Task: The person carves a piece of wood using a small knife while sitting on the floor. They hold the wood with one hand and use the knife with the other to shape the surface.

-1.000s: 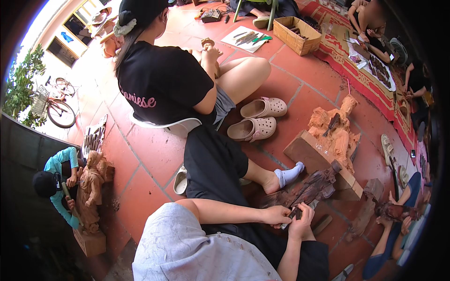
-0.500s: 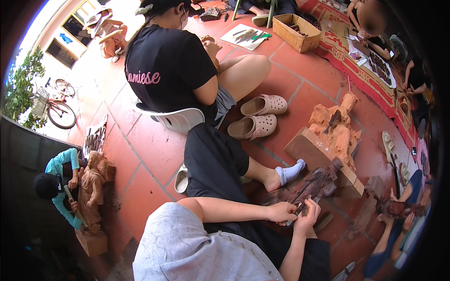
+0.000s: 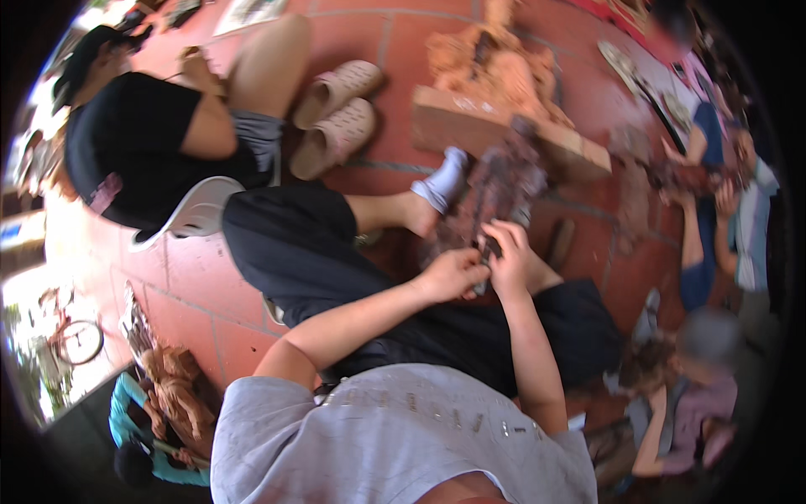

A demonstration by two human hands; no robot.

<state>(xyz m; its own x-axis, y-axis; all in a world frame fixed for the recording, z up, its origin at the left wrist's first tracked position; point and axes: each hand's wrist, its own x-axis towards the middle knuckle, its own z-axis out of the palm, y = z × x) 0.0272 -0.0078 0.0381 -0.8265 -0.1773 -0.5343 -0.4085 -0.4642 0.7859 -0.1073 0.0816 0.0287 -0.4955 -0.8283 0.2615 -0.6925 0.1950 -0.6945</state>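
In front of my lap, a dark reddish-brown carved wooden figure (image 3: pixel 495 185) lies tilted on the floor by my socked foot (image 3: pixel 445 178). My left hand (image 3: pixel 456 275) is closed at its lower end, fingers curled around part of a small carving tool (image 3: pixel 494 247). Close against it, my right hand (image 3: pixel 510 259) grips the same tool, which has a dark handle and a greyish end showing below the fingers. The tool's working tip is hidden by the hands and blur.
Beyond the figure stands an orange-brown carving (image 3: pixel 504 71) on a thick wood block (image 3: pixel 512 130). Pink clogs (image 3: pixel 336 118) lie left of it, beside a seated person in black (image 3: pixel 143 143). Others work on carvings at far left and right. A wood piece (image 3: pixel 561 242) lies right of my hands.
My view has swung right and downward, so the scene sits further left and higher. Both hands remain together on the carving tool. A person at lower right has come into view.
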